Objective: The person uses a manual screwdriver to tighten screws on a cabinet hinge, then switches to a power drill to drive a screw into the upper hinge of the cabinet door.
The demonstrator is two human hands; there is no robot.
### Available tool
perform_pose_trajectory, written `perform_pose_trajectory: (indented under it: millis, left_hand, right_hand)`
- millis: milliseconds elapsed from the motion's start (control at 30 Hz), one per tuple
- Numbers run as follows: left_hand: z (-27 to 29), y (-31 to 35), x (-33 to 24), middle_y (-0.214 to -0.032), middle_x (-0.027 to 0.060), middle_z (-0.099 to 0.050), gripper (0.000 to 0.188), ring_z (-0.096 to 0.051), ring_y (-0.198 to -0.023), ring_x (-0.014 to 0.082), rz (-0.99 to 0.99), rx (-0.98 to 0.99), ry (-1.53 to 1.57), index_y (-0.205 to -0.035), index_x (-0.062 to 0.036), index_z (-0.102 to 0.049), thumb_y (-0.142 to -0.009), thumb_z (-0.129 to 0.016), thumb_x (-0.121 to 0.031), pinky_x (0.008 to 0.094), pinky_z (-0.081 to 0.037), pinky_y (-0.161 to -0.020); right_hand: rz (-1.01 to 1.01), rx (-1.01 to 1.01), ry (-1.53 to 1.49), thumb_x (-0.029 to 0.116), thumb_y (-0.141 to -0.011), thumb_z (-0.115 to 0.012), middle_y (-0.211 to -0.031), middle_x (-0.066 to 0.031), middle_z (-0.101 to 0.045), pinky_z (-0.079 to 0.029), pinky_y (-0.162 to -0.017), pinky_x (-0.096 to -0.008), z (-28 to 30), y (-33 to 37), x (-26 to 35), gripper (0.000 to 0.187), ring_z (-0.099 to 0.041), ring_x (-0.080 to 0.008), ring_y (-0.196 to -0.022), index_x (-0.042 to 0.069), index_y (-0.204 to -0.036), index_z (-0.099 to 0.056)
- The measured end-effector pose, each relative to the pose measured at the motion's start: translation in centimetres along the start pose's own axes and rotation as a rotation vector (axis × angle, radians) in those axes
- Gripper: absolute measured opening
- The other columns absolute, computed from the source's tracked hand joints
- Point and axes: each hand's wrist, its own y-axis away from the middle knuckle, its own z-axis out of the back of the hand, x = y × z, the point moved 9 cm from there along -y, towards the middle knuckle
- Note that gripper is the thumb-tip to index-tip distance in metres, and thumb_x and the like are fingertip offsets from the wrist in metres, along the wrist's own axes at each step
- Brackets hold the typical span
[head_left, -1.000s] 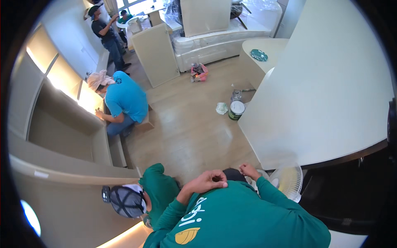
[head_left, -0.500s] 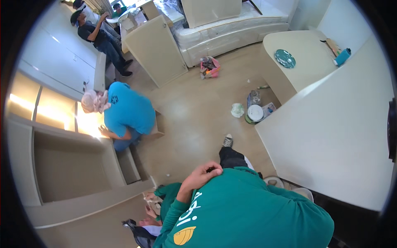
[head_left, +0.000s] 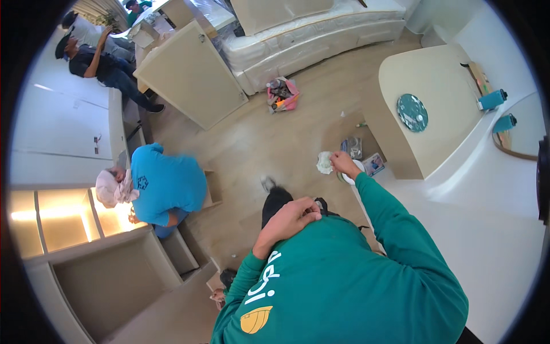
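My left hand is in front of the chest of my green sweatshirt, its fingers curled inward; anything inside them is hidden. Stretched out to the right, my right hand has its thumb and fingers drawn together. Its fingertips overlap the edge of a crumpled white cloth or plastic piece; the frame does not settle whether they touch. Partly behind that hand is a round white-topped tub. Beside it on the floor stand a clear plastic container and a small printed box.
A person in blue crouches by lit shelves on the left. Someone's hand shows at lower left. Ahead are a pink bag, a leaning panel and a plastic-wrapped mattress. A curved desk stands right.
My right arm has come into view and extends to the right. My left hand has risen slightly. The view has shifted, and a round mirror now shows at the right.
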Motion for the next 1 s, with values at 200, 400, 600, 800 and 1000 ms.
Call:
perform_pose_trajectory:
  millis: [200, 400, 600, 800, 1000]
  left_hand:
    - [12.3, -8.6, 7.6, -0.091, 0.0018, -0.065, 0.018, -0.059, -0.086, 0.0116, 0.088, -0.083, 0.272, -0.102, -0.0008, -0.066, -0.103, -0.063, -0.018, 0.0292, -0.05, -0.079]
    - [27.6, -18.6, 17.9, -0.091, 0.0023, -0.066, 0.019, -0.059, -0.085, 0.0127, 0.161, -0.198, 0.204, -0.1, -0.0003, -0.065, -0.104, -0.058, -0.017, 0.0299, -0.05, -0.08]
    - [31.9, -26.2, 33.7, -0.092, 0.0123, -0.071, 0.013, -0.068, -0.089, 0.0247, 0.344, -0.011, 0.097, -0.1, -0.0023, -0.066, -0.098, -0.058, -0.012, 0.0375, -0.053, -0.084]
    - [30.2, -28.1, 42.4, -0.095, 0.0153, -0.072, 0.013, -0.068, -0.094, 0.0358, 0.379, -0.06, 0.013, -0.099, -0.0061, -0.068, -0.096, -0.059, -0.014, 0.0442, -0.053, -0.085]
    - [30.8, -28.0, 43.4, -0.094, 0.0128, -0.07, 0.016, -0.065, -0.092, 0.0373, 0.582, -0.398, -0.095, -0.098, -0.0098, -0.07, -0.099, -0.06, -0.022, 0.0494, -0.051, -0.081]
  right_hand:
    - [-0.26, 0.056, -0.083, 0.026, -0.099, -0.061, -0.071, -0.0044, -0.064, -0.05, -0.053, -0.031, -3.4, -7.5, -3.0, 0.026, -0.063, -0.0153, -0.061, 0.004, -0.086, -0.067]
    - [-0.57, -0.036, -0.087, 0.024, -0.098, -0.06, -0.073, -0.0072, -0.065, -0.051, -0.054, -0.0332, -2.5, -7.5, -1.9, 0.023, -0.065, -0.0167, -0.065, 0.004, -0.089, -0.067]
    - [-0.175, -0.187, 0.345, 0.021, -0.096, -0.059, -0.082, -0.0117, -0.069, -0.054, -0.066, -0.0362, 0.0, -21.8, 5.9, 0.022, -0.069, -0.0201, -0.076, 0.001, -0.097, -0.069]
    - [0.042, 0.033, 0.354, 0.024, -0.094, -0.065, -0.1, -0.0227, -0.073, -0.054, -0.086, -0.0449, -9.9, -39.7, 16.7, 0.029, -0.07, -0.0388, -0.095, -0.001, -0.109, -0.067]
    - [0.327, 0.135, 0.672, 0.017, -0.088, -0.065, -0.122, -0.0281, -0.063, -0.054, -0.091, -0.0511, -19.7, -59.4, 13.1, 0.044, -0.06, -0.0439, -0.114, -0.004, -0.126, -0.059]
